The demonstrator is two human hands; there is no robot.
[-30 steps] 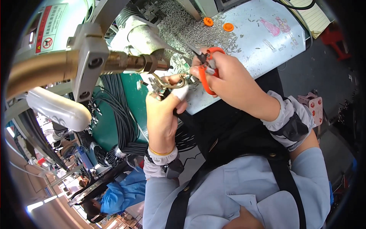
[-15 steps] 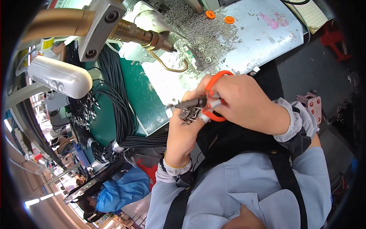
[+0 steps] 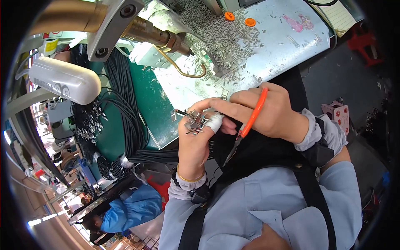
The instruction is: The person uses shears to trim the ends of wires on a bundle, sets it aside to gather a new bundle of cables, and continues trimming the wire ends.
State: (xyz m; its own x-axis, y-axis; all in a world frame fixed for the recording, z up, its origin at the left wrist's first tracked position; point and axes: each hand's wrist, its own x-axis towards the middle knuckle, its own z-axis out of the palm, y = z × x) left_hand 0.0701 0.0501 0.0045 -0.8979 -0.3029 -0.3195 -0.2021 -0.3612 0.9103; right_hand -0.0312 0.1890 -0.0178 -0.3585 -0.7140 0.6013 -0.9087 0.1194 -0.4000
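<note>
My left hand [image 3: 192, 146] is curled closed, with a cluster of small metal pieces [image 3: 195, 121] gathered at its thumb and forefinger. White tape [image 3: 214, 122] wraps a digit there, and a short dark stem with a metal end [image 3: 175, 115] juts out on the left. My right hand [image 3: 268, 112] keeps a pair of orange-handled scissors [image 3: 255, 111] hooked in its grip, their dark blades slanting down toward my lap. Its fingertips reach over to the left hand's fingers; what they pinch there, if anything, is hidden.
A brass-coloured machine nozzle [image 3: 168, 41] with a bent copper tube [image 3: 183, 75] overhangs the bench. Many small metal pins [image 3: 225, 35] lie heaped behind it, near two orange discs [image 3: 250, 22]. Bundles of black cable [image 3: 129, 121] cover the left. A person in blue [image 3: 133, 210] sits farther left.
The scissors have swung from pointing left over the metal pieces to hanging down toward my lap. My right hand has shifted slightly right, its fingers now stretched toward the left hand.
</note>
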